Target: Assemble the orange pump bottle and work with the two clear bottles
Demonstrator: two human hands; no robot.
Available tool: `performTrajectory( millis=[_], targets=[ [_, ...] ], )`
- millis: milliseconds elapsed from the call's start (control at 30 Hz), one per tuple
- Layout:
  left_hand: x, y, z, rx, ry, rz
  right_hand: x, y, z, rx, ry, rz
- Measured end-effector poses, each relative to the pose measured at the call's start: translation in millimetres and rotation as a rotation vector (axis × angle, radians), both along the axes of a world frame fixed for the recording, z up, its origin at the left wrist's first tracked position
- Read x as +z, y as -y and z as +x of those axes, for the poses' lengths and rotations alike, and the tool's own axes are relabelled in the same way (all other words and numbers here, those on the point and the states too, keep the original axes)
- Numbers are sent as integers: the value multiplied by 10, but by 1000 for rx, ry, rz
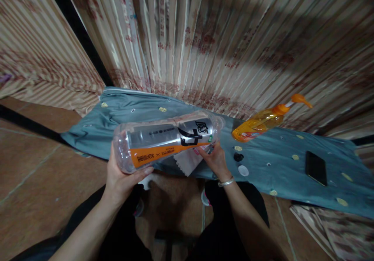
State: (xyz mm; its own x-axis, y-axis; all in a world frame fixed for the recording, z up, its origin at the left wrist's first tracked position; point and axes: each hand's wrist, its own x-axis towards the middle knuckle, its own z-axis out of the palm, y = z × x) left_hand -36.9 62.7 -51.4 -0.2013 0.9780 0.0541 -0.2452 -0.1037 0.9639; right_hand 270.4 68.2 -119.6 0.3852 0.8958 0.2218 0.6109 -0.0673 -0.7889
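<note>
A large clear plastic bottle [154, 136] with a grey and orange label lies sideways across both hands, above the cloth-covered table. Its neck end points right. My left hand [124, 177] grips the base end from below, with the thumb along the near side. At the neck end, my right hand [215, 159] holds the bottle from below, its far fingers hidden. Under the bottle, beside my right hand, a white cloth or tissue [187, 163] with a scalloped edge shows, along with a small pink and white patch [202, 149] that I cannot make out.
An orange pump bottle [257, 125] of yellow liquid stands right of the hands. Closer in are a small black object [239, 157] and a white round cap [243, 170]. A phone [316, 168] lies farther right on the teal tablecloth [280, 152]. Behind hangs a striped curtain [187, 43].
</note>
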Motion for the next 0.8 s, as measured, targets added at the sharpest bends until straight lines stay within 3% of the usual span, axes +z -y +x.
performTrajectory(
  millis=[500, 800],
  targets=[
    [61, 9, 13, -23, 6, -14, 9, 0, 3, 2, -17, -1],
    [13, 18, 5, -13, -1, -13, -10, 1, 17, 10, -6, -9]
  ],
)
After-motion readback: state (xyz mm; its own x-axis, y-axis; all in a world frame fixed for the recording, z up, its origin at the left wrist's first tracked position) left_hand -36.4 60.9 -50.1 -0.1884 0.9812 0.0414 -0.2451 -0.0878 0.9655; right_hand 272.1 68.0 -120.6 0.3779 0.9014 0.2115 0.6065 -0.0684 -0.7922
